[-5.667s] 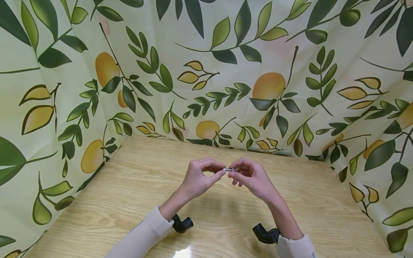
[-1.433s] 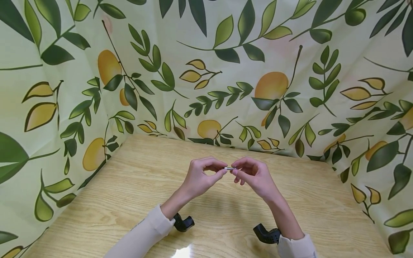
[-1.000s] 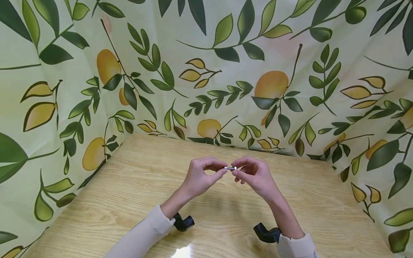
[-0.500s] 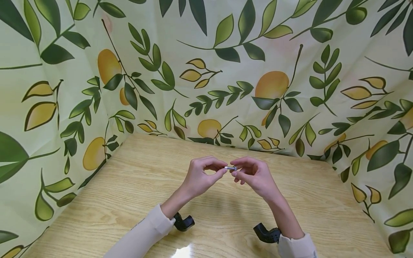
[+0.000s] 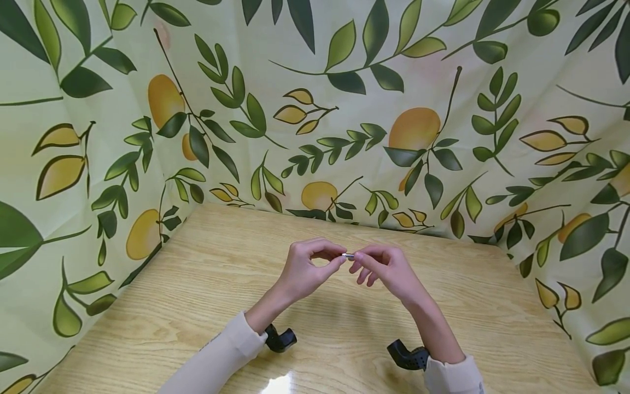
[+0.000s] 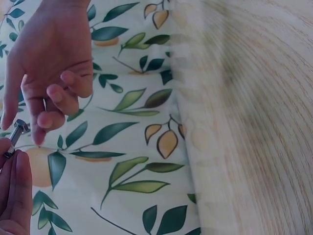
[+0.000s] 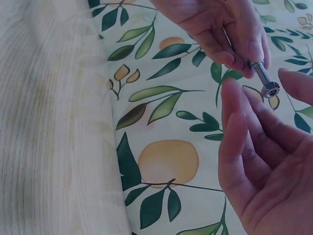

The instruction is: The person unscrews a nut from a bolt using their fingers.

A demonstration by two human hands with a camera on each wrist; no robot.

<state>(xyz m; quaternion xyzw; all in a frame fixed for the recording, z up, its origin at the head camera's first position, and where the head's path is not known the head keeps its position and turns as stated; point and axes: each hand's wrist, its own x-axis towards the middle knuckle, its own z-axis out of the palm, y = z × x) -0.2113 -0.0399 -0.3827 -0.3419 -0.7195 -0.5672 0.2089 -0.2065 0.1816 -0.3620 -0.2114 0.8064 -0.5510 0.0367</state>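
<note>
My left hand [image 5: 307, 273] pinches one end of a small silver bolt [image 5: 348, 256] between thumb and fingertips, above the table. In the right wrist view the bolt's threaded shank [image 7: 262, 73] points away from the left fingers, and a hex nut [image 7: 270, 90] sits at its far end. My right hand [image 5: 389, 271] is around that end, thumb on one side and fingers on the other, with a gap to the nut in the right wrist view. In the left wrist view the right hand [image 6: 51, 63] has relaxed, partly bent fingers beside the nut.
A wood-grain table [image 5: 236, 328] lies under both hands. Leaf-and-fruit patterned cloth [image 5: 315, 126] rises behind it and along both sides. Black curved mounts [image 5: 279, 339] stick out from the wrists, by the light sleeves.
The right thumb and fingers have shifted against each other around the nut end, and the thumb now covers that end in the head view. The left hand keeps its pinch, almost still.
</note>
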